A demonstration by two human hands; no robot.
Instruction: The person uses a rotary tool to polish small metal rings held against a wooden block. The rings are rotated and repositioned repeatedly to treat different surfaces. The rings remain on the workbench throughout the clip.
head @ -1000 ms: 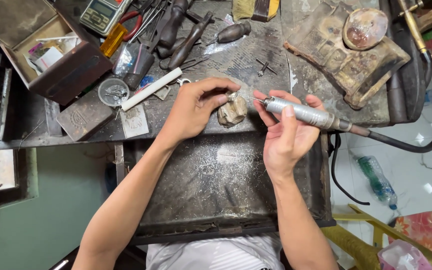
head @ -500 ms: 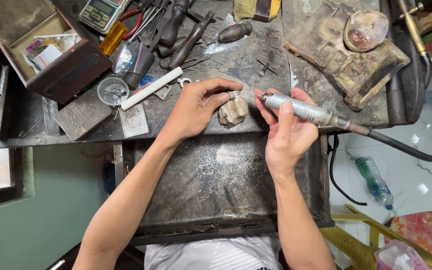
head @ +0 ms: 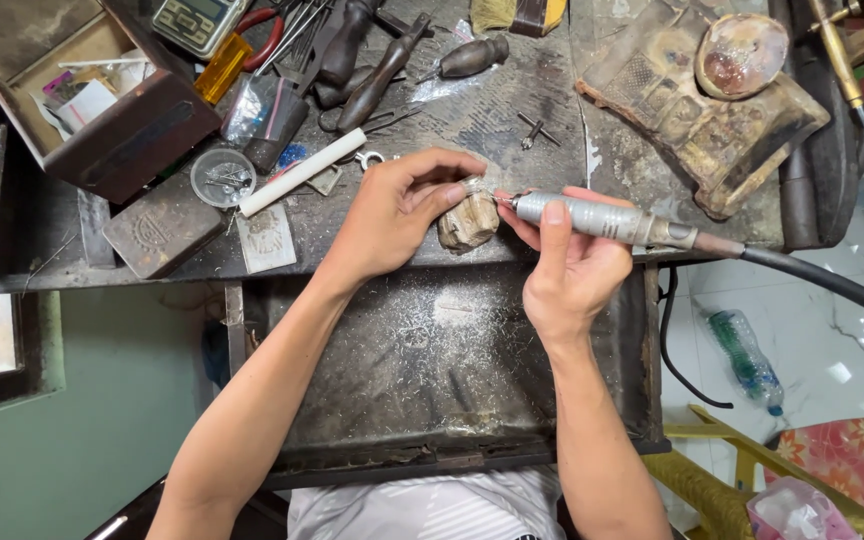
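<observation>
Both your hands meet at the worn wooden bench peg on the workbench's near edge. Your left hand pinches a small workpiece against it; your right hand grips the silver rotary handpiece, its tip touching the piece.

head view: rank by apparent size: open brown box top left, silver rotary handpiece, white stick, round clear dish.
1. open brown box
2. silver rotary handpiece in the right hand
3. white stick, close to the handpiece in length but thinner
4. round clear dish
</observation>
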